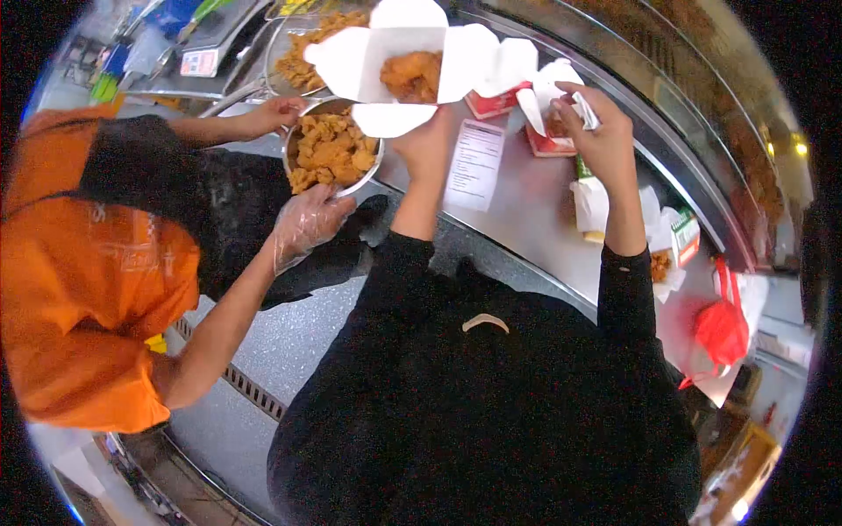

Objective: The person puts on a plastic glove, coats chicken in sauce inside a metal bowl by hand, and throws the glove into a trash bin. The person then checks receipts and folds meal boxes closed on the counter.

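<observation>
My left hand (425, 149) holds up an open white takeout box (342, 63) from below, its flaps spread wide. Pieces of fried chicken (412, 75) lie inside it. My right hand (605, 131) is over a small red and white box (554, 147) on the counter, fingers bent around a white flap (586, 112) at its side. Food in that box is partly hidden by the hand. Beside my left hand, a co-worker holds a metal bowl (361, 182) of fried chicken chunks (329, 149), one hand (307, 223) in a clear glove.
A printed receipt (476, 167) lies on the metal counter (539, 223). Another red box (491, 103), a wrapped item (589, 209), a food carton (684, 235) and a red bag (722, 333) stand along it. A tray of fried chicken (303, 57) is behind the bowl.
</observation>
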`<state>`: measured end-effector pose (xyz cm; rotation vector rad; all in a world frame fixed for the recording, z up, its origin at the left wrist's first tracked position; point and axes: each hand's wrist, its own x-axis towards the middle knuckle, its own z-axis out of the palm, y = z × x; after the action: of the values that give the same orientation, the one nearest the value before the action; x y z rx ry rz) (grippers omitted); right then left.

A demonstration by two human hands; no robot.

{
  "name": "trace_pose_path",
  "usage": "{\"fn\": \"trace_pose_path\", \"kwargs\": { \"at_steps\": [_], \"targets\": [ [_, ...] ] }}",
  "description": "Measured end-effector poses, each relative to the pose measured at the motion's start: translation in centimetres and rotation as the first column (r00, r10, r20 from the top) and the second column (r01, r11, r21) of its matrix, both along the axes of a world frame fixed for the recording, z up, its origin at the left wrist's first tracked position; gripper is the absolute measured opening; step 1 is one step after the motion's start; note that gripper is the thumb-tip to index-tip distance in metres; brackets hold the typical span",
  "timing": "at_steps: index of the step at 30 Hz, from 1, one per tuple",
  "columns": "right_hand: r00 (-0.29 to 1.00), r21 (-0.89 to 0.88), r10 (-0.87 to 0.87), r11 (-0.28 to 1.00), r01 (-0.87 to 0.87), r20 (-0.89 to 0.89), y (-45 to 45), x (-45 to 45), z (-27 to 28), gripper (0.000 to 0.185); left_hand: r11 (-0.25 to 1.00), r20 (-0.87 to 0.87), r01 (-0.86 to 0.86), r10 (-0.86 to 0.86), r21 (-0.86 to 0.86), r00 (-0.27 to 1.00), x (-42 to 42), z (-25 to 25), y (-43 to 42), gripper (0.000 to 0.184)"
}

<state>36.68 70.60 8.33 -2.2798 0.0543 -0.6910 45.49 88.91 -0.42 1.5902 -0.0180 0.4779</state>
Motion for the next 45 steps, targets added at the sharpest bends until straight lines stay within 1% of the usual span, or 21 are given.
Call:
{"fn": "trace_pose_path", "kwargs": {
  "at_steps": [3, 6, 7, 8, 10, 12, 14, 16, 18, 20, 22, 23, 24, 26, 27, 30, 34, 35, 38, 40, 45],
  "targets": [
    [0.996, -0.047, -0.057, 0.997, 0.061, 0.068, -2.1, -3.2, 1.1, 0.023, 0.993, 0.069, 0.116, -0.116, 0.003, 0.991, -2.2, 5.2, 0.0, 0.047],
    [0.983, 0.153, -0.175, 0.971, 0.182, -0.058, -3.4, -8.1, 2.2, 0.026, 0.939, 0.243, 0.341, -0.34, 0.04, 0.908, -3.5, 7.3, -0.4, 0.05],
    [0.985, 0.188, -0.175, 0.967, 0.173, -0.005, -3.8, -9.7, 2.1, 0.026, 0.902, 0.136, 0.393, -0.418, 0.182, 0.898, -4.5, 7.9, -0.1, 0.051],
    [0.964, 0.123, -0.253, 0.957, 0.262, -0.086, -3.7, -11.7, 2.7, 0.032, 0.887, 0.247, 0.272, -0.378, 0.374, 0.892, -5.5, 8.6, -0.6, 0.045],
    [0.951, 0.113, -0.261, 0.953, 0.282, -0.167, -4.1, -15.6, 2.8, 0.052, 0.629, 0.121, 0.534, -0.703, 0.565, 0.701, -7.3, 8.8, -1.0, 0.054],
    [0.968, 0.008, -0.243, 0.97, 0.244, -0.059, -3.4, -18.6, 2.4, 0.07, 0.58, 0.285, 0.716, -0.815, 0.39, 0.504, -9.0, 6.4, -3.9, 0.062],
    [0.954, 0.014, -0.291, 0.956, 0.292, -0.07, -3.5, -22.7, 1.3, 0.068, 0.214, -0.07, 0.959, -0.971, 0.183, 0.23, -12.4, 7.3, -5.2, 0.074],
    [0.927, 0.065, -0.358, 0.928, 0.367, -0.113, -3.6, -26.9, -0.3, 0.067, 0.005, 0.044, 0.988, -0.999, 0.156, -0.002, -15.3, 7.7, -6.9, 0.079],
    [0.894, 0.137, -0.42, 0.887, 0.441, -0.155, -4.1, -30.8, -2.3, 0.065, 0.094, 0.242, 0.972, -0.969, 0.217, 0.04, -17.3, 7.3, -7.7, 0.068],
    [0.85, 0.209, -0.489, 0.826, 0.523, -0.196, -4.9, -34.6, -4.4, 0.063, -0.319, -0.018, 0.936, -0.946, -0.151, -0.325, -19.5, 7.3, -8.6, 0.076],
    [0.809, 0.285, -0.54, 0.758, 0.587, -0.231, -5.7, -38.2, -6.9, 0.062, -0.423, 0.177, 0.871, -0.904, -0.25, -0.388, -21.9, 6.1, -11.1, 0.079],
    [0.792, 0.319, -0.562, 0.725, 0.611, -0.241, -6.2, -39.7, -8.1, 0.061, -0.427, 0.17, 0.882, -0.901, -0.198, -0.399, -22.7, 4.9, -12.4, 0.082],
    [0.776, 0.357, -0.577, 0.69, 0.629, -0.253, -6.9, -41.2, -9.4, 0.06, -0.362, -0.124, 0.932, -0.924, -0.026, -0.362, -22.7, 4.8, -13.3, 0.091],
    [0.751, 0.425, -0.599, 0.625, 0.655, -0.278, -8.6, -43.4, -11.7, 0.059, -0.107, 0.132, 0.977, -0.982, 0.183, -0.132, -24.8, 2.6, -16.5, 0.101],
    [0.739, 0.453, -0.61, 0.594, 0.665, -0.285, -9.7, -44.4, -12.8, 0.058, 0.005, 0.065, 0.964, -0.998, 0.267, -0.013, -25.5, 2.4, -16.7, 0.108],
    [0.708, 0.393, -0.697, 0.623, 0.676, -0.114, -11.4, -43.8, -12.3, 0.059, 0.067, 0.182, 0.939, -0.983, 0.337, 0.005, -25.9, 1.6, -16.6, 0.114],
    [0.624, 0.379, -0.752, 0.525, 0.762, -0.214, -15.4, -44.4, -12.6, 0.053, -0.019, -0.083, 0.998, -0.996, 0.052, -0.015, -23.6, 1.3, -11.0, 0.069],
    [0.603, 0.342, -0.763, 0.516, 0.786, -0.234, -16.1, -44.3, -12.8, 0.051, 0.112, -0.088, 0.99, -0.989, 0.091, 0.12, -23.1, 0.1, -9.6, 0.057],
    [0.625, 0.181, -0.767, 0.642, 0.745, 0.146, -16.8, -41.7, -13.2, 0.046, 0.411, -0.185, 0.896, -0.879, 0.168, 0.439, -21.0, -3.0, -5.6, 0.038],
    [0.571, 0.179, -0.821, 0.561, 0.809, -0.009, -17.3, -41.7, -14.4, 0.049, 0.612, -0.177, 0.759, -0.74, 0.221, 0.649, -19.8, -4.5, -3.5, 0.031],
    [0.583, 0.342, -0.805, 0.582, 0.738, 0.113, -17.0, -37.4, -15.2, 0.051, 0.747, -0.326, 0.556, -0.456, 0.365, 0.828, -17.3, -6.5, 0.3, 0.028]
  ]
}}
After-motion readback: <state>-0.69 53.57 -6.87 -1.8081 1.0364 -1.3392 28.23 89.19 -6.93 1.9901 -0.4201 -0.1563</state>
